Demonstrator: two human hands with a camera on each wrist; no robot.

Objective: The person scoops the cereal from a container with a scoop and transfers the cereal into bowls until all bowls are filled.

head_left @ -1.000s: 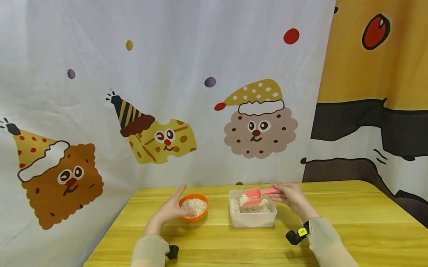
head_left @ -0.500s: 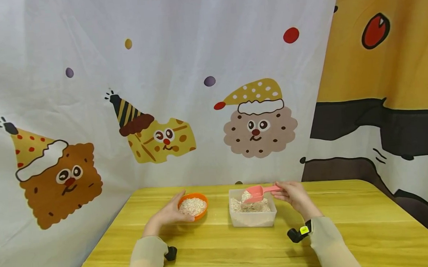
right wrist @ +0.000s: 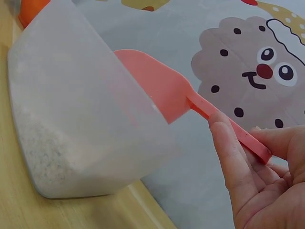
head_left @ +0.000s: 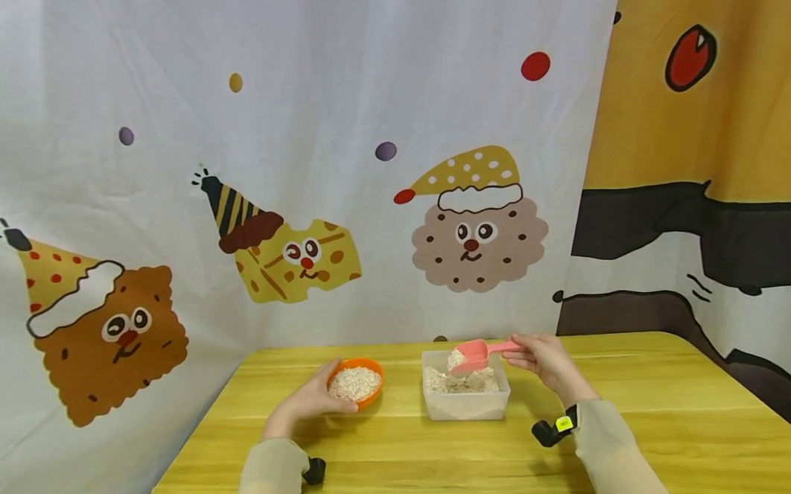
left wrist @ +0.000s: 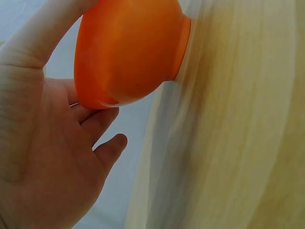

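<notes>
My left hand (head_left: 312, 397) holds an orange bowl (head_left: 371, 402) of pale flakes, perhaps oats, thumb on the near side and fingers on the far side. In the left wrist view the bowl (left wrist: 128, 52) stands on its foot, with the fingers at its rim. My right hand (head_left: 544, 358) pinches the handle of a pink scoop (head_left: 475, 355) between thumb and fingers. Flakes lie in the scoop's mouth, just over a translucent plastic box (head_left: 467, 407) that also contains flakes. In the right wrist view the box wall (right wrist: 71, 95) hides part of the scoop (right wrist: 159, 86).
Bowl and box stand side by side, a little apart, toward the back of a yellow wood-grain table (head_left: 407, 463). Behind it hangs a white curtain (head_left: 336, 131) with cartoon prints. Each wrist carries a small black camera (head_left: 549, 433).
My left hand has closed in on the orange bowl, its thumb moving from over the flakes to the outer side. The scoop has risen slightly and shifted right within the box's opening.
</notes>
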